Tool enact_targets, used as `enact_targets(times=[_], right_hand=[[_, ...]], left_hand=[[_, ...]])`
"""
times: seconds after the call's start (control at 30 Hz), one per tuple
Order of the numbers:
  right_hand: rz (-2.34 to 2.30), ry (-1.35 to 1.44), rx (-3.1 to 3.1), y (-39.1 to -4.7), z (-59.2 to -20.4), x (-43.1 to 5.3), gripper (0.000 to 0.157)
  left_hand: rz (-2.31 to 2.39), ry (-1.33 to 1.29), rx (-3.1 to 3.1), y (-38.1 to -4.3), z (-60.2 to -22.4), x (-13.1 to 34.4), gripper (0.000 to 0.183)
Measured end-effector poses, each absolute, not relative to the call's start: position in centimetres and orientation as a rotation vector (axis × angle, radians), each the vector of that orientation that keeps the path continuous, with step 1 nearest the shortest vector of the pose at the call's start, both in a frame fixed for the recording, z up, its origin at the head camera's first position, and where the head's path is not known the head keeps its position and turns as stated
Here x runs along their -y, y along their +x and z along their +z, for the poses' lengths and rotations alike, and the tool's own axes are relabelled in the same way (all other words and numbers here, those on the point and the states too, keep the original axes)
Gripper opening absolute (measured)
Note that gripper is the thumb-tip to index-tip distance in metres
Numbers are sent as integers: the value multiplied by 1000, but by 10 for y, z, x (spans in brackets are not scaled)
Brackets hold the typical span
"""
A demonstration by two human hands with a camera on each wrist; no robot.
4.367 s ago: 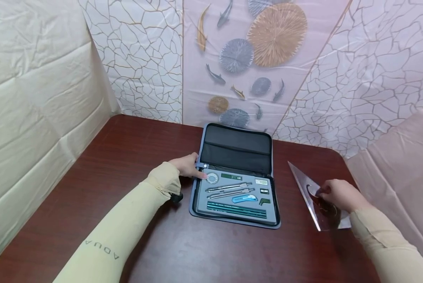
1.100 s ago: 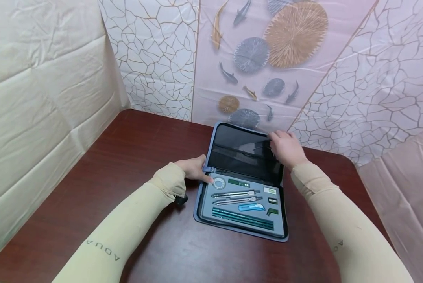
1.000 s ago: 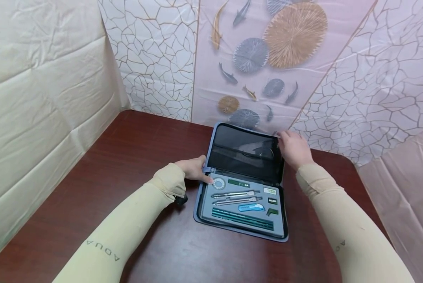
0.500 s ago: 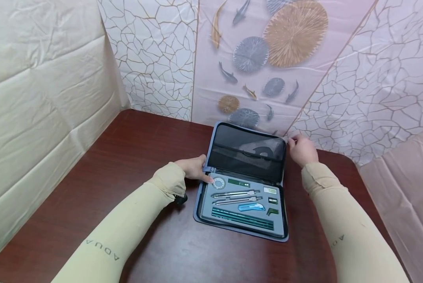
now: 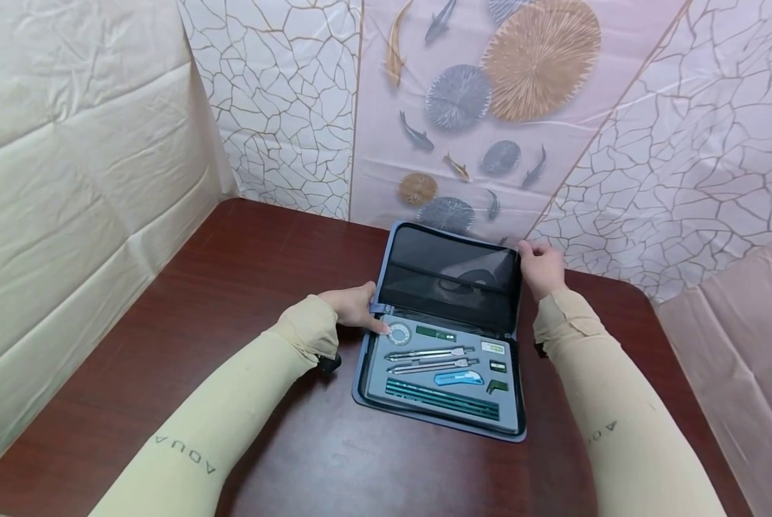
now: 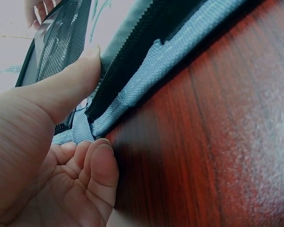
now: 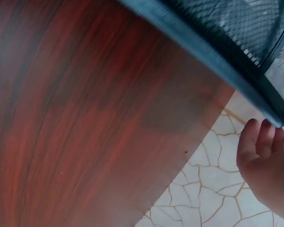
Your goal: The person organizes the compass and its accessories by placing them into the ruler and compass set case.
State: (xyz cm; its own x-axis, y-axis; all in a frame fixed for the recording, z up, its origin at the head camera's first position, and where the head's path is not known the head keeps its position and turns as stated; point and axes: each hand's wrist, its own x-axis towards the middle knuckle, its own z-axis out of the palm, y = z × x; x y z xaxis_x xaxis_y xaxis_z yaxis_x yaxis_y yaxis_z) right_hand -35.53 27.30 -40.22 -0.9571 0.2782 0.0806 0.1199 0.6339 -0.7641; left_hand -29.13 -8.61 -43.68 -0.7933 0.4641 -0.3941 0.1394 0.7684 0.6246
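A blue-grey zip case (image 5: 357, 388) lies unfolded on the table, its black mesh-pocketed lid (image 5: 418, 251) leaning back. My left hand (image 5: 353, 306) grips the case's left side at the hinge. In the left wrist view the thumb (image 6: 73, 85) lies over the edge and the fingers curl near the fabric tab (image 6: 81, 125). My right hand (image 5: 543, 268) pinches the lid's upper right corner; the right wrist view shows fingers (image 7: 250, 144) behind that corner (image 7: 277, 120), the thumb hidden. A clear set square (image 5: 489, 264) shows inside the lid, partly behind the mesh.
The grey tray (image 5: 375, 384) in the case holds a round dial-like disc (image 5: 398, 334), two compasses (image 5: 431, 365), a blue utility knife (image 5: 458, 378), green pencils (image 5: 442, 399), a sharpener (image 5: 498, 366) and an eraser (image 5: 493, 348). Patterned cloth (image 5: 282, 108) hangs behind the dark red table (image 5: 282, 244).
My right hand carried the set square from the table's right side to the lid. It slid down into the lid, and the hand now holds the lid corner. The left hand stayed put.
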Motion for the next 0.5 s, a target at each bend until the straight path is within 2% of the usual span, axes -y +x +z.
enact_targets(times=[0.3, 0.5], right_hand=[[1273, -355, 2683, -359, -401, -267, 50], [1432, -471, 2621, -362, -400, -265, 53]], left_hand=[[801, 444, -2418, -293, -437, 86, 62], [813, 427, -2404, -292, -436, 87, 61]])
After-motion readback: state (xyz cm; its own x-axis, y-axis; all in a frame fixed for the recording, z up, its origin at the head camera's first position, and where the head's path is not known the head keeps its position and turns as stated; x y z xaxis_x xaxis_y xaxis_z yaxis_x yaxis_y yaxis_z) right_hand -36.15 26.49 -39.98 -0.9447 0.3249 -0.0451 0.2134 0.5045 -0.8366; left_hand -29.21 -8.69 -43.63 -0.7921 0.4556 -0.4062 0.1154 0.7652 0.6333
